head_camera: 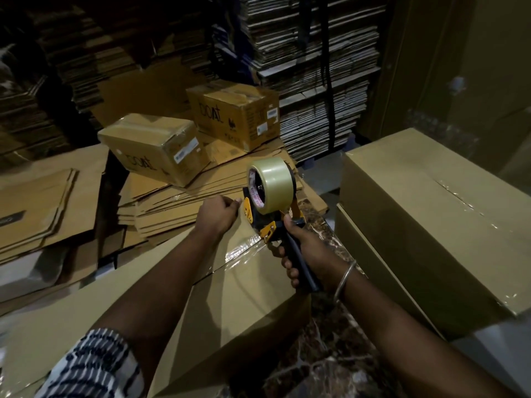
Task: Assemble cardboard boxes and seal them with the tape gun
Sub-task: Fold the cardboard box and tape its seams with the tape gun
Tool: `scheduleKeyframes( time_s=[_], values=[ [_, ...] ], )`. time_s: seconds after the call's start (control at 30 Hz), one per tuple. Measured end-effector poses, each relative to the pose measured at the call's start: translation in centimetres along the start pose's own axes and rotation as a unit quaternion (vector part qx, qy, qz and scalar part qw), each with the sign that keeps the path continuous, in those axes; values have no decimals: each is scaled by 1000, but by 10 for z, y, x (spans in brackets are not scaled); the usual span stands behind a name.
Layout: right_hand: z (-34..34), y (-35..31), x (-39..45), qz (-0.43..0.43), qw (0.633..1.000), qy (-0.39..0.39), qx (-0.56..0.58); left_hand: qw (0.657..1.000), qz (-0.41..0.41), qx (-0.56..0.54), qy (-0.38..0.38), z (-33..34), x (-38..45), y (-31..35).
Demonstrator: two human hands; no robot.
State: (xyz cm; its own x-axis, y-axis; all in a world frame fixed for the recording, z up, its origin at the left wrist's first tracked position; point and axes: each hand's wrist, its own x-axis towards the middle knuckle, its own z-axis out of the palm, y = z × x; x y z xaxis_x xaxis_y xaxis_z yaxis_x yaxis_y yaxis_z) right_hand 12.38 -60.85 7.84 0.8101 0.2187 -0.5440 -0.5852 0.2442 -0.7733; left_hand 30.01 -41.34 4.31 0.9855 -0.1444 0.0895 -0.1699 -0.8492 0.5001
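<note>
A large brown cardboard box (120, 294) lies in front of me with its top flaps closed. A strip of clear tape (244, 249) runs along the seam near its far end. My right hand (301, 251) grips the black handle of the tape gun (270, 214), which carries a roll of clear tape (273, 182) and rests its yellow front on the far edge of the box. My left hand (219, 214) presses its closed fingers on the far edge of the box, just left of the tape gun.
A taped box (431, 219) stands close on the right. Two sealed printed boxes (155, 147) (235, 113) rest on a pile of flat cardboard sheets (178, 208) ahead. More flat sheets (43, 202) lie at left. Tall cardboard stacks (316, 67) fill the back.
</note>
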Motion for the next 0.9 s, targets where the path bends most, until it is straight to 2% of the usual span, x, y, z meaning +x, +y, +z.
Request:
scheduleKeyframes(
  time_s=[0.53, 0.7, 0.8, 0.9],
  values=[
    [-19, 17, -41, 16, 997, 12, -68, 995, 9, 94, 29, 10, 3, -7],
    [-31, 34, -73, 42, 999, -4, -24, 996, 13, 92, 18, 9, -1, -7],
    [-30, 42, -80, 34, 999, -6, -1, 993, 81, 75, 38, 8, -5, -9],
    [-26, 40, -82, 30, 1000, -4, -2, 974, 227, 11, 21, 1, -13, -7]
  ],
)
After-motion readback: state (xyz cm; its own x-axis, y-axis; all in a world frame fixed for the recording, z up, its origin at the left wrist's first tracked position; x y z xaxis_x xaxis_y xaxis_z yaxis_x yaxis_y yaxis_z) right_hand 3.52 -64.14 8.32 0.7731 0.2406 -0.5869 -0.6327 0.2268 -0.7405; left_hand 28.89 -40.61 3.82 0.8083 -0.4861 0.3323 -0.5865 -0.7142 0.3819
